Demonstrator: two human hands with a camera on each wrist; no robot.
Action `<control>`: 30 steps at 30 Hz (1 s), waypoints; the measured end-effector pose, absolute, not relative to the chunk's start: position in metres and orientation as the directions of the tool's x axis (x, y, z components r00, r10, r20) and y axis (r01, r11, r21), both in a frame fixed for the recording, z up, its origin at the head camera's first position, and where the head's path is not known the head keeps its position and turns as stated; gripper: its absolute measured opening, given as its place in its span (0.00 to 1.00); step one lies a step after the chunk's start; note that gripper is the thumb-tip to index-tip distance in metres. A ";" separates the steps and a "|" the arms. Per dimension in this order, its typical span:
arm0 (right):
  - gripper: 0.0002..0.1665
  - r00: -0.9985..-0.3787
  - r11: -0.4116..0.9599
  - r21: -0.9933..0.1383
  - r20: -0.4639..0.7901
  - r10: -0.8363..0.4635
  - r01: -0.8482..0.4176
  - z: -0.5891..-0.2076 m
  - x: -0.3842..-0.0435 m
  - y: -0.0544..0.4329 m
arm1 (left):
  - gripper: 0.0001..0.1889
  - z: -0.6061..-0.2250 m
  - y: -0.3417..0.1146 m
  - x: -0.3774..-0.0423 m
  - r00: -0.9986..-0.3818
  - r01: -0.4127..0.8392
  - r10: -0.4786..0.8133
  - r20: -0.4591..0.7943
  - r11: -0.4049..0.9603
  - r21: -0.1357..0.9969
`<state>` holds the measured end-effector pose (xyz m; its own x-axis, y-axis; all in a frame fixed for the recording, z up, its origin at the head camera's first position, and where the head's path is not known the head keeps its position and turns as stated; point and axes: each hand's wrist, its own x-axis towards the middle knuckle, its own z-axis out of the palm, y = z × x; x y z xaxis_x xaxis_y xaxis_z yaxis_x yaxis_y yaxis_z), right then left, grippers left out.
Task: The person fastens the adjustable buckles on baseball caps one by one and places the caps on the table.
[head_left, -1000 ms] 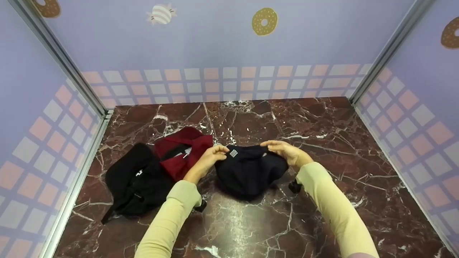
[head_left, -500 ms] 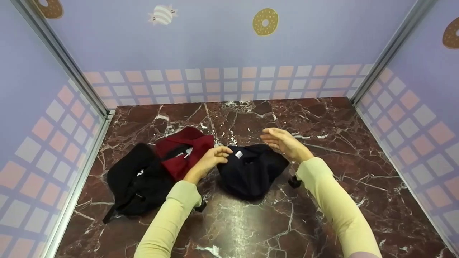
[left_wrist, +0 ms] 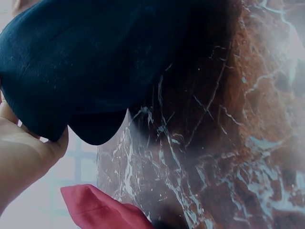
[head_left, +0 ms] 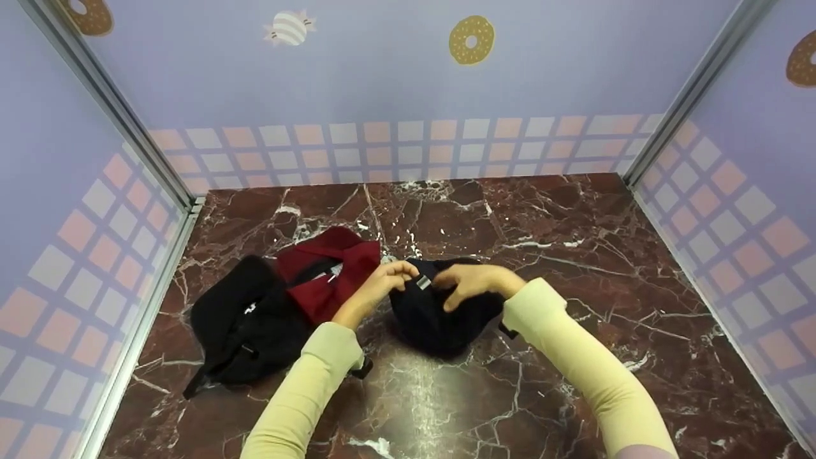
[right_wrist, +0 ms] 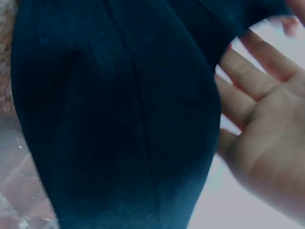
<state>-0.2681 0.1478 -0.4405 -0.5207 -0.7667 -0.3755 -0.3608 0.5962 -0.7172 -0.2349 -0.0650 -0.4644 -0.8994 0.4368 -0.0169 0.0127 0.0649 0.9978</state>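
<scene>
A dark navy cap (head_left: 440,325), with a small pale label (head_left: 424,282) near its edge, lies in the middle of the marble-patterned table. My left hand (head_left: 382,284) pinches its left edge beside that label; in the left wrist view the thumb and fingers hold the cloth rim. Over the cap's far right part is my right hand (head_left: 475,280), its fingers loosely spread at the cloth. In the right wrist view this hand (right_wrist: 271,114) shows fairly straight fingers, their tips partly hidden behind the cap. To the left, a red cap (head_left: 338,280) and a black cap (head_left: 255,325) lie against each other.
The red cap sits close to my left forearm. Pale purple walls (head_left: 382,76) with a check pattern enclose the table (head_left: 574,210) at the back and both sides. Metal strips (head_left: 102,408) run along the wall corners and the left edge.
My right hand let go of the cap's far right edge, lifted off, then came down and inward over the cap toward the label. The left hand stays at the left edge; the label has tilted.
</scene>
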 end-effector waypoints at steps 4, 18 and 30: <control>0.17 -0.530 0.670 -0.578 -0.425 -0.734 -0.466 -0.440 -0.265 0.141 | 0.16 -0.475 -0.065 -0.241 -0.914 0.019 0.406 -0.012 0.072 0.997; 0.19 -0.403 0.553 -0.807 -0.444 -0.800 -0.208 -0.440 -0.271 0.154 | 0.14 -0.453 -0.065 -0.227 -0.951 0.010 0.310 -0.007 0.052 0.999; 0.19 -0.396 0.340 -0.920 -0.391 -0.831 0.195 -0.445 -0.276 0.167 | 0.15 -0.476 -0.067 -0.239 -0.903 0.083 0.427 0.033 0.099 0.992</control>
